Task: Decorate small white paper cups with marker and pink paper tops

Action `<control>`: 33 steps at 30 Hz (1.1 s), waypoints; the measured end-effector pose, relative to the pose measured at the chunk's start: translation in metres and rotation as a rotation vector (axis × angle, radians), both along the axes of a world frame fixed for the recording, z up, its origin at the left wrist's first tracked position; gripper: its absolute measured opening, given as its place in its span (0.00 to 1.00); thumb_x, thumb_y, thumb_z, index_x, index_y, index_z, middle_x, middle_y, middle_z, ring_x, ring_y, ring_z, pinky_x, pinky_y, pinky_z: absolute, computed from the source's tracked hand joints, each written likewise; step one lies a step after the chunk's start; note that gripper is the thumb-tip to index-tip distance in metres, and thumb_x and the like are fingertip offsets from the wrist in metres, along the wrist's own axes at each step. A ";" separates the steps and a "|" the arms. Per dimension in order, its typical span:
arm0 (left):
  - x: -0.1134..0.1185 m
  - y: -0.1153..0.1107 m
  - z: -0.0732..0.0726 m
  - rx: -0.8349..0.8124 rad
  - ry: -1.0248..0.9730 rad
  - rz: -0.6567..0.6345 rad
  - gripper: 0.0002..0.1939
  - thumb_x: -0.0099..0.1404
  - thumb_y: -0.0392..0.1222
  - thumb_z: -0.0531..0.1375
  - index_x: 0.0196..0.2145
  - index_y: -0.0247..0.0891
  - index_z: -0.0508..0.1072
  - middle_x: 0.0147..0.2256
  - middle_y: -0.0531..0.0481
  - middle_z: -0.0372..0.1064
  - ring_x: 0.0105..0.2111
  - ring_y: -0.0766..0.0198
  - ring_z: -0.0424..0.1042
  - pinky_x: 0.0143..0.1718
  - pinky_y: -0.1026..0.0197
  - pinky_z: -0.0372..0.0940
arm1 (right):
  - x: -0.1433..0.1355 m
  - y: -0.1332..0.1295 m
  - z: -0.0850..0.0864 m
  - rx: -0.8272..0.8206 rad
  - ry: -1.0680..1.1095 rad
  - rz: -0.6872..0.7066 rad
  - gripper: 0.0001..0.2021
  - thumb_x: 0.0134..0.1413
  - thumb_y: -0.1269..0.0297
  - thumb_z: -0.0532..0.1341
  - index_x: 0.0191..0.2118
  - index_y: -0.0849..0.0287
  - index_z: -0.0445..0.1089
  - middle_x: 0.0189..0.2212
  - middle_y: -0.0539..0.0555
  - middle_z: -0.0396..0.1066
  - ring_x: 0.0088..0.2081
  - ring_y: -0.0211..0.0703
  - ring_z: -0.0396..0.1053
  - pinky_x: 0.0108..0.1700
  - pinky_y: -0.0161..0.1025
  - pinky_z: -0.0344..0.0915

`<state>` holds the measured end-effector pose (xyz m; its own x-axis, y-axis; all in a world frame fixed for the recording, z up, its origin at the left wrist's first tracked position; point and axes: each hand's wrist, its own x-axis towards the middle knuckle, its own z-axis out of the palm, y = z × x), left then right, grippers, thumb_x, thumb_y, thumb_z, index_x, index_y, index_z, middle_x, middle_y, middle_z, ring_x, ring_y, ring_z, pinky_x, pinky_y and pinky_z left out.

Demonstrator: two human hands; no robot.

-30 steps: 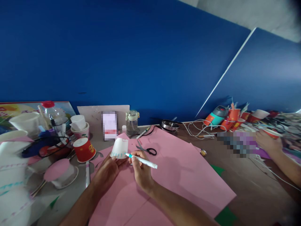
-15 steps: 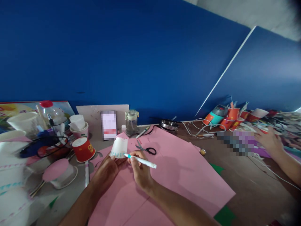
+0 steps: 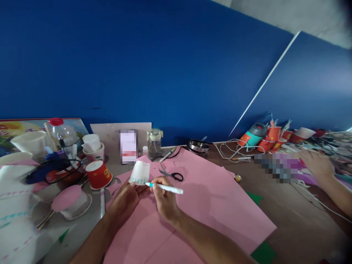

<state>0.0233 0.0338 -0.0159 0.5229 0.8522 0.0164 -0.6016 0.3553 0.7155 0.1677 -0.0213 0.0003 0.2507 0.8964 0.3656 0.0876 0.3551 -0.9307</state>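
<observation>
My left hand (image 3: 127,200) is closed on the lower edge of a white paper cup (image 3: 140,171), its wide rim towards me. Teal strokes run along that rim, and a small pinkish mark shows near the narrow end. In my right hand (image 3: 164,200) is a white marker pen (image 3: 172,189), gripped for writing, its teal tip at the right end of the strokes. Just beyond my right hand lie black-handled scissors (image 3: 173,175), blades apart, on large pink paper (image 3: 209,194).
Left stand a red paper cup (image 3: 98,175), a pink-topped white cup (image 3: 68,203) and stacked white cups (image 3: 30,145). A glass jar (image 3: 154,141) and a phone (image 3: 128,146) stand behind. At right, another person's hand (image 3: 317,165) is near a teal-orange bottle (image 3: 253,135) and cables.
The marker's back end has dipped slightly towards level, its tip still at the cup's rim. The other person's hand at right has shifted slightly right.
</observation>
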 end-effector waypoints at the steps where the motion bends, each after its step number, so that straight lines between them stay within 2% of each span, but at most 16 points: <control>1: 0.001 -0.001 0.002 -0.002 -0.005 0.001 0.10 0.65 0.43 0.60 0.42 0.38 0.77 0.44 0.42 0.78 0.47 0.49 0.74 0.55 0.42 0.62 | 0.000 0.000 0.001 0.003 0.019 0.007 0.08 0.62 0.59 0.55 0.35 0.57 0.66 0.25 0.49 0.68 0.26 0.38 0.64 0.28 0.34 0.61; 4: 0.002 -0.003 0.007 -0.024 -0.021 -0.012 0.11 0.65 0.43 0.60 0.43 0.38 0.77 0.44 0.42 0.78 0.47 0.49 0.74 0.56 0.43 0.61 | -0.001 0.000 0.002 0.063 0.106 -0.028 0.12 0.65 0.55 0.53 0.36 0.56 0.66 0.26 0.49 0.68 0.29 0.39 0.66 0.32 0.36 0.65; 10: 0.000 -0.003 0.007 -0.038 0.011 -0.038 0.16 0.65 0.47 0.60 0.47 0.36 0.76 0.46 0.39 0.77 0.47 0.48 0.74 0.53 0.45 0.62 | -0.003 0.002 0.001 0.082 0.196 -0.022 0.18 0.69 0.51 0.48 0.54 0.56 0.61 0.31 0.51 0.74 0.29 0.40 0.70 0.36 0.41 0.69; 15: 0.000 -0.003 0.001 -0.046 -0.003 -0.047 0.17 0.65 0.47 0.60 0.47 0.35 0.76 0.46 0.37 0.77 0.45 0.48 0.75 0.50 0.47 0.65 | -0.002 0.002 0.000 0.109 0.102 -0.126 0.16 0.68 0.53 0.51 0.52 0.56 0.63 0.39 0.56 0.75 0.40 0.45 0.73 0.44 0.43 0.69; 21: 0.002 0.000 0.004 -0.091 -0.045 0.006 0.17 0.67 0.41 0.57 0.52 0.39 0.74 0.48 0.41 0.76 0.50 0.51 0.73 0.57 0.45 0.60 | -0.005 0.001 -0.005 0.178 0.044 -0.048 0.14 0.68 0.56 0.51 0.54 0.55 0.62 0.45 0.58 0.74 0.48 0.47 0.72 0.50 0.47 0.69; 26: 0.002 -0.001 0.002 -0.062 -0.038 -0.061 0.18 0.68 0.46 0.56 0.51 0.37 0.74 0.48 0.38 0.76 0.51 0.46 0.72 0.58 0.39 0.58 | -0.006 -0.001 -0.008 0.241 -0.036 -0.008 0.15 0.68 0.60 0.52 0.57 0.54 0.62 0.50 0.60 0.72 0.51 0.48 0.71 0.53 0.48 0.68; 33: -0.001 0.000 -0.004 -0.011 -0.025 -0.030 0.17 0.65 0.41 0.61 0.51 0.40 0.73 0.50 0.40 0.75 0.53 0.47 0.71 0.59 0.41 0.58 | -0.003 -0.002 -0.006 0.227 -0.045 0.009 0.17 0.68 0.59 0.51 0.59 0.54 0.60 0.49 0.59 0.73 0.50 0.48 0.71 0.54 0.48 0.66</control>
